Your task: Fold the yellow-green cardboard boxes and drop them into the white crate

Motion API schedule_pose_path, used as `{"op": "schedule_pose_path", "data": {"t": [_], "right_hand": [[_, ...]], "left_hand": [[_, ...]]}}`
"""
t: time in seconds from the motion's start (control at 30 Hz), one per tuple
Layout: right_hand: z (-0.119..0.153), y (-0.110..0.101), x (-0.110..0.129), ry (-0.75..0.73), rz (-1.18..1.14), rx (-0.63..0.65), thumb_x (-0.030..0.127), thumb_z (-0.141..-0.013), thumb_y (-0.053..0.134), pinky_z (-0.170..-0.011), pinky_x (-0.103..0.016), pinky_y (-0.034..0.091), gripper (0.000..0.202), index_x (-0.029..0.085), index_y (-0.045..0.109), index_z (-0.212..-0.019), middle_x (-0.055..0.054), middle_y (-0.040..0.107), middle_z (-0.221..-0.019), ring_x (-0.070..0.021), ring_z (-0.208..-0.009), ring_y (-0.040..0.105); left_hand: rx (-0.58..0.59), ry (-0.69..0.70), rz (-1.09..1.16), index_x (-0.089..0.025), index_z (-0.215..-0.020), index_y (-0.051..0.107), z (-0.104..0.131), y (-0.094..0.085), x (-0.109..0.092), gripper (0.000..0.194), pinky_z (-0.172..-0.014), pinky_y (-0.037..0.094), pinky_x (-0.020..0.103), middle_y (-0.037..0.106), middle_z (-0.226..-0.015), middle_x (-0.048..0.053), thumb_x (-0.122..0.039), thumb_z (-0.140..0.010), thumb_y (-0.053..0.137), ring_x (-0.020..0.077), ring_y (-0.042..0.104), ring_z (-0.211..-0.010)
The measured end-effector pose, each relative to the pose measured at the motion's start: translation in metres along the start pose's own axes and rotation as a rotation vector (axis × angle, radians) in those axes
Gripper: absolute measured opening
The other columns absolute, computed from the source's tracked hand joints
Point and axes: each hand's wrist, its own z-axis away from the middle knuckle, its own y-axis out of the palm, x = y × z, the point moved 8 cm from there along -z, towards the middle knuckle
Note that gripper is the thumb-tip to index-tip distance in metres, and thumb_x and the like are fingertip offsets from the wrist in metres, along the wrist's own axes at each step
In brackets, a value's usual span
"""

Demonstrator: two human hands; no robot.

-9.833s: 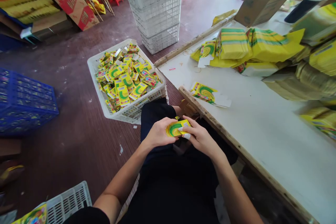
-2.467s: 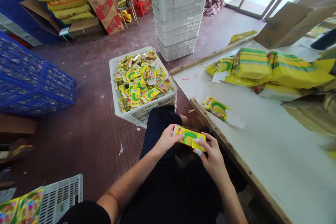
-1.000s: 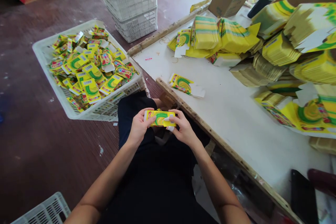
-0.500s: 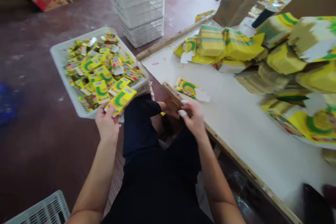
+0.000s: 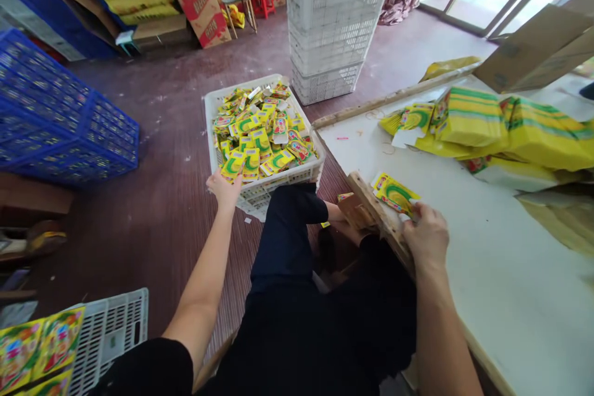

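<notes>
My left hand (image 5: 225, 189) is at the near edge of a white plastic basket (image 5: 218, 94). Its fingers pinch a small yellow carton (image 5: 232, 164), which lies against the heap of similar filled cartons in the basket. On the white table (image 5: 468, 247), my right hand (image 5: 426, 234) has its thumb and fingers closed on the end of a flat yellow and green carton (image 5: 393, 190). White covers show on its fingertips. Brown cardboard (image 5: 356, 211) sits below the table's wooden edge, above my lap.
Bundles of flat yellow cartons (image 5: 473, 117) lie farther along the table, near an open cardboard box (image 5: 533, 43). White crates (image 5: 334, 18) stand stacked beyond the basket. Blue crates (image 5: 60, 111) are at left. A white crate (image 5: 114, 328) with yellow packs stands at lower left.
My left hand has brought its yellow carton to the basket's heap. My right hand has moved from the table's wooden edge onto the flat carton. The view has swung left.
</notes>
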Motion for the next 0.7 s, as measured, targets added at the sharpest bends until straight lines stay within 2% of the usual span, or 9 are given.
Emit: {"op": "schedule_pose_path", "data": {"t": [0.07, 0.13, 0.27, 0.43, 0.57, 0.63, 0.7], "right_hand": [[-0.001, 0.001, -0.001, 0.002, 0.006, 0.004, 0.022, -0.067, 0.047, -0.079, -0.048, 0.046, 0.027, 0.018, 0.059, -0.090, -0.011, 0.057, -0.081, -0.0289, -0.080, 0.052], [-0.002, 0.002, -0.002, -0.003, 0.004, 0.005, 0.022, -0.067, 0.047, -0.079, -0.047, 0.045, 0.026, 0.019, 0.059, -0.090, -0.010, 0.056, -0.080, -0.0285, -0.079, 0.051], [-0.003, 0.001, -0.004, -0.002, -0.016, -0.026, 0.024, -0.067, 0.050, -0.079, -0.047, 0.045, 0.024, 0.020, 0.058, -0.089, -0.008, 0.054, -0.077, -0.0278, -0.080, 0.050], [-0.004, -0.003, -0.002, 0.022, -0.086, -0.037, 0.026, -0.064, 0.052, -0.078, -0.048, 0.046, 0.030, 0.018, 0.054, -0.093, -0.007, 0.052, -0.075, -0.0294, -0.084, 0.052], [-0.003, -0.010, 0.002, 0.048, -0.146, -0.050, 0.020, -0.060, 0.048, -0.078, -0.048, 0.047, 0.034, 0.019, 0.049, -0.093, -0.004, 0.051, -0.071, -0.0273, -0.077, 0.054], [-0.003, -0.016, 0.001, 0.096, -0.188, -0.091, 0.019, -0.058, 0.048, -0.078, -0.048, 0.048, 0.034, 0.020, 0.047, -0.092, -0.002, 0.051, -0.070, -0.0262, -0.073, 0.055], [-0.002, -0.027, -0.004, 0.174, -0.257, -0.176, 0.020, -0.057, 0.048, -0.076, -0.047, 0.049, 0.036, 0.021, 0.045, -0.093, -0.003, 0.053, -0.072, -0.0251, -0.071, 0.056]], "left_hand": [[0.019, 0.141, -0.203, -0.019, -0.124, 0.055, 0.004, 0.000, -0.014, 0.061, -0.108, 0.029, 0.058, 0.034, -0.147, 0.020, -0.019, -0.066, 0.074, 0.0399, 0.026, -0.138], [0.075, 0.255, -0.423, -0.022, -0.123, 0.058, 0.008, 0.009, -0.024, 0.052, -0.107, 0.029, 0.059, 0.037, -0.147, 0.019, -0.024, -0.073, 0.070, 0.0401, 0.030, -0.136], [0.091, 0.219, -0.562, -0.021, -0.120, 0.061, 0.004, 0.018, -0.021, 0.041, -0.097, 0.036, 0.062, 0.054, -0.129, 0.022, -0.024, -0.079, 0.062, 0.0421, 0.044, -0.124], [0.030, 0.199, -0.526, -0.017, -0.132, 0.050, 0.003, 0.015, -0.020, 0.058, -0.099, 0.035, 0.061, 0.046, -0.138, 0.025, -0.026, -0.077, 0.065, 0.0431, 0.042, -0.126], [-0.002, 0.226, -0.392, -0.015, -0.134, 0.046, 0.016, 0.010, -0.027, 0.062, -0.105, 0.030, 0.058, 0.041, -0.142, 0.024, -0.023, -0.075, 0.065, 0.0408, 0.037, -0.132], [0.030, 0.302, -0.264, -0.015, -0.130, 0.048, 0.031, 0.013, -0.035, 0.056, -0.108, 0.029, 0.054, 0.044, -0.139, 0.023, -0.021, -0.076, 0.063, 0.0372, 0.036, -0.133], [0.136, 0.385, -0.083, -0.016, -0.123, 0.053, 0.054, 0.020, -0.043, 0.048, -0.105, 0.035, 0.049, 0.049, -0.134, 0.020, -0.020, -0.076, 0.061, 0.0329, 0.040, -0.131]]}}
